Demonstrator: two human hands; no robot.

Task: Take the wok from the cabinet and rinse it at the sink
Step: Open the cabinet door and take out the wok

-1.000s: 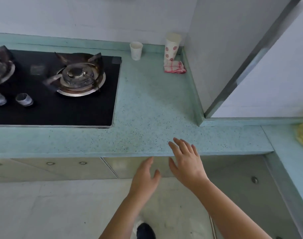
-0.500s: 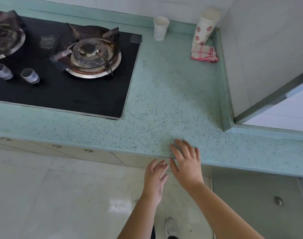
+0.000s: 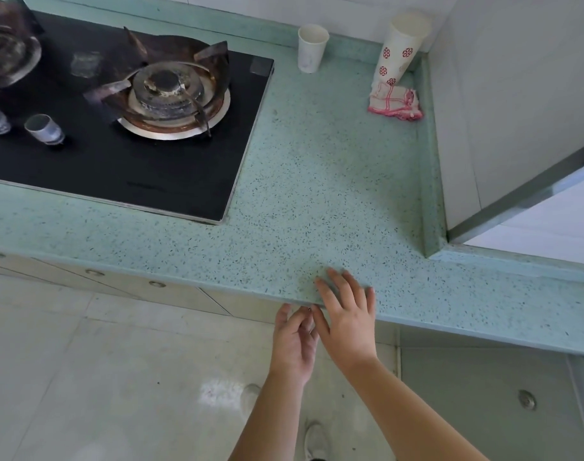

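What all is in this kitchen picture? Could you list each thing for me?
Countertop: one, speckled green, across the middle.
Gas hob: one, black glass, left, on countertop.
Burners: two, rusty brown, on hob.
Knobs: two, silver, hob's left front.
Paper cup: one, white, upright at back.
Patterned cups: a white stack, red motifs, tilted in corner.
Cloth: one, white and pink, beside the stack.
Cabinet doors: pale, below the countertop.
Left hand: open, under edge.
Right hand: open, on edge.

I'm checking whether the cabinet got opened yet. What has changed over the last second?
The left hand rose close to the pale green speckled countertop's front edge, beside the right hand, whose fingers have stayed on that edge. Neither hand has gripped anything. The cabinet doors stay shut; the white paper cups and red-checked cloth are unmoved.
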